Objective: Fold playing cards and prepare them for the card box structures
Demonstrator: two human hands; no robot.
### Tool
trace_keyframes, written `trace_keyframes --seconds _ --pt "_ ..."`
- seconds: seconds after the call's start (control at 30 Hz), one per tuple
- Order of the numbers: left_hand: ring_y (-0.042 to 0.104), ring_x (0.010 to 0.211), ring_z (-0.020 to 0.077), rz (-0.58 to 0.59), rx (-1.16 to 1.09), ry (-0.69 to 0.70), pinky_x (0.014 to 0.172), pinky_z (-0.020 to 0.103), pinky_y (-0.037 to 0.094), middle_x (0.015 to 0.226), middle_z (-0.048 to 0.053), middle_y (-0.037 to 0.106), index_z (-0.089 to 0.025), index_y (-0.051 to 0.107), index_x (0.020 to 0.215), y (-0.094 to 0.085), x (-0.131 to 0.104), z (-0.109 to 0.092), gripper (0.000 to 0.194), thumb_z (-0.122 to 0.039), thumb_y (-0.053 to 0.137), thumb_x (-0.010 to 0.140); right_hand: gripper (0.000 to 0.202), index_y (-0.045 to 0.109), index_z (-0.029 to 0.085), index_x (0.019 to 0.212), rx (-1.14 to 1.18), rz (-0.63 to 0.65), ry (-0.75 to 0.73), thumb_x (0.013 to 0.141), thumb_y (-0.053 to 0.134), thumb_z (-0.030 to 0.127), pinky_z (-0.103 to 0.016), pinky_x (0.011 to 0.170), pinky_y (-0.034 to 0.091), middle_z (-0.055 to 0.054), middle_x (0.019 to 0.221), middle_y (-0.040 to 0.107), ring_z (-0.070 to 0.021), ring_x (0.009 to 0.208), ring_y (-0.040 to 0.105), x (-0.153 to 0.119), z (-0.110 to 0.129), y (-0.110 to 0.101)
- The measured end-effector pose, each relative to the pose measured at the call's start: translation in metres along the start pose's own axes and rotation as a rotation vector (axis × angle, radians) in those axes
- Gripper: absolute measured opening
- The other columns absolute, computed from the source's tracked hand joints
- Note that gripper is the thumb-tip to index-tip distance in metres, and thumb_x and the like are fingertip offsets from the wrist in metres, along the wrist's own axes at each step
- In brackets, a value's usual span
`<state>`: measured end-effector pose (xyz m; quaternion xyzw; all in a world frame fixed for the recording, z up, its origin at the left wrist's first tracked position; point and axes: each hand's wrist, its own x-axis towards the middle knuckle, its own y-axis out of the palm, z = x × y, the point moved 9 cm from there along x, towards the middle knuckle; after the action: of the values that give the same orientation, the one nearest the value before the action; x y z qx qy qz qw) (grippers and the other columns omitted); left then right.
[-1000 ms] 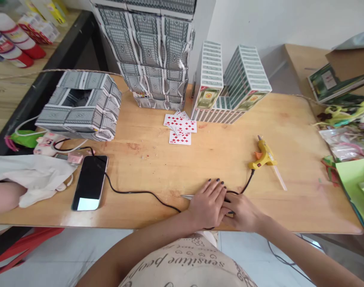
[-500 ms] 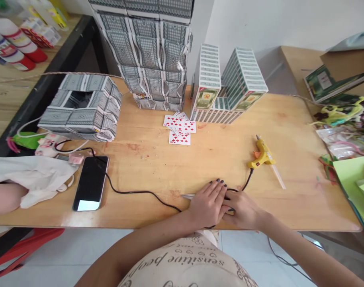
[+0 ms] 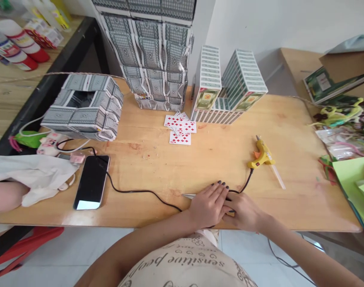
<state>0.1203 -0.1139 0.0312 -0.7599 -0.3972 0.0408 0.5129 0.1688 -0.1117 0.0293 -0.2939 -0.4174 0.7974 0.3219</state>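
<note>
Near the table's front edge, my left hand point(image 3: 207, 205) lies flat with its fingers stretched out, over a pair of scissors. The pointed blades of the scissors point(image 3: 188, 196) stick out to its left. My right hand point(image 3: 246, 211) touches it from the right, fingers curled around the dark handles, which are mostly hidden. A black cord point(image 3: 140, 191) runs beneath my hands to a yellow glue gun point(image 3: 261, 155) with a clear glue stick. Several red-suited playing cards point(image 3: 180, 127) lie loosely piled farther back.
Behind the cards stand a tall card-covered tower point(image 3: 158, 59) and a U-shaped stack of card boxes point(image 3: 218, 113). At left are a card-covered block point(image 3: 83, 115), a phone point(image 3: 92, 183), white cloth point(image 3: 29, 171) and another person's arm point(image 3: 8, 197). Green paper point(image 3: 353, 179) lies at right.
The view has shifted very slightly. My hands stay together over the scissors, and nothing on the table has visibly moved.
</note>
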Motion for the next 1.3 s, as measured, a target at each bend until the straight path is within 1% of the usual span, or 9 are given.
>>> trace_keyframes --seconds 0.2,0.4,0.5,0.6,0.77,0.9,1.1,1.23,1.3 --pt "0.037 0.129 0.024 -0.039 -0.042 0.031 0.108 0.037 0.034 0.129 0.014 0.052 -0.004 0.05 0.123 -0.007 0.004 0.0 0.046 -0.034 0.035 0.092 0.012 0.058 0.02 0.065 -0.006 -0.055 0.094 0.075 0.052 0.019 -0.024 0.058 0.039 -0.005 0.072 0.059 -0.0151 0.066 0.054 -0.006 -0.002 -0.001" --pt "0.044 0.124 0.0231 -0.048 -0.03 0.023 0.105 0.035 0.039 0.127 0.016 0.054 -0.001 0.049 0.122 -0.006 0.0 -0.002 0.048 -0.036 0.034 0.093 0.014 0.055 0.019 0.057 0.012 -0.007 -0.014 0.07 0.053 0.018 -0.024 0.057 0.037 -0.004 0.073 0.059 -0.0144 0.065 0.052 -0.001 0.004 -0.001" --pt "0.044 0.125 0.0229 -0.061 -0.037 -0.009 0.107 0.035 0.038 0.126 0.016 0.054 -0.001 0.051 0.12 -0.009 0.001 0.001 0.046 -0.034 0.035 0.093 0.012 0.056 0.019 0.06 0.002 -0.013 0.022 0.072 0.053 0.018 -0.024 0.058 0.038 -0.004 0.072 0.061 -0.0155 0.068 0.054 0.002 0.002 -0.002" --pt "0.044 0.124 0.0224 -0.061 -0.049 0.0 0.107 0.035 0.037 0.125 0.015 0.055 -0.002 0.052 0.12 -0.01 0.001 0.0 0.045 -0.033 0.034 0.093 0.01 0.059 0.02 0.065 0.008 -0.014 0.068 0.073 0.053 0.018 -0.025 0.059 0.038 -0.003 0.072 0.062 -0.0162 0.069 0.055 0.0 0.001 -0.002" --pt "0.046 0.123 0.0207 -0.043 -0.028 0.014 0.106 0.033 0.039 0.126 0.015 0.055 -0.001 0.049 0.123 -0.006 0.001 -0.001 0.048 -0.037 0.034 0.093 0.013 0.058 0.019 0.062 0.059 0.046 0.044 0.073 0.053 0.018 -0.024 0.06 0.04 -0.004 0.074 0.063 -0.0154 0.069 0.056 -0.001 0.002 0.002" --pt "0.044 0.124 0.0222 -0.081 -0.018 -0.024 0.106 0.035 0.038 0.127 0.016 0.054 -0.002 0.049 0.122 -0.01 0.001 0.002 0.047 -0.036 0.035 0.093 0.011 0.06 0.02 0.065 0.057 0.008 0.052 0.073 0.054 0.02 -0.025 0.063 0.041 -0.004 0.074 0.063 -0.0172 0.072 0.057 0.005 -0.002 -0.002" --pt "0.046 0.122 0.0216 -0.093 0.013 -0.015 0.106 0.031 0.038 0.123 0.016 0.056 0.001 0.051 0.12 -0.012 -0.003 0.0 0.047 -0.035 0.039 0.092 0.011 0.06 0.02 0.064 0.134 0.112 0.034 0.071 0.053 0.016 -0.023 0.06 0.041 -0.002 0.073 0.064 -0.0153 0.069 0.058 0.006 0.004 0.006" --pt "0.043 0.125 0.0232 -0.106 0.003 -0.007 0.107 0.035 0.037 0.127 0.015 0.054 -0.001 0.05 0.122 -0.016 0.0 0.001 0.044 -0.032 0.038 0.092 0.009 0.061 0.019 0.067 0.094 0.016 0.118 0.073 0.053 0.019 -0.025 0.061 0.041 -0.005 0.074 0.064 -0.0176 0.071 0.058 0.003 -0.003 0.001" --pt "0.043 0.124 0.0235 -0.111 0.005 0.005 0.107 0.036 0.038 0.126 0.015 0.054 -0.002 0.05 0.121 -0.017 0.0 -0.001 0.044 -0.033 0.038 0.092 0.01 0.061 0.019 0.066 0.118 0.02 0.108 0.072 0.053 0.018 -0.025 0.061 0.041 -0.005 0.075 0.064 -0.0175 0.071 0.058 0.003 -0.002 0.001"
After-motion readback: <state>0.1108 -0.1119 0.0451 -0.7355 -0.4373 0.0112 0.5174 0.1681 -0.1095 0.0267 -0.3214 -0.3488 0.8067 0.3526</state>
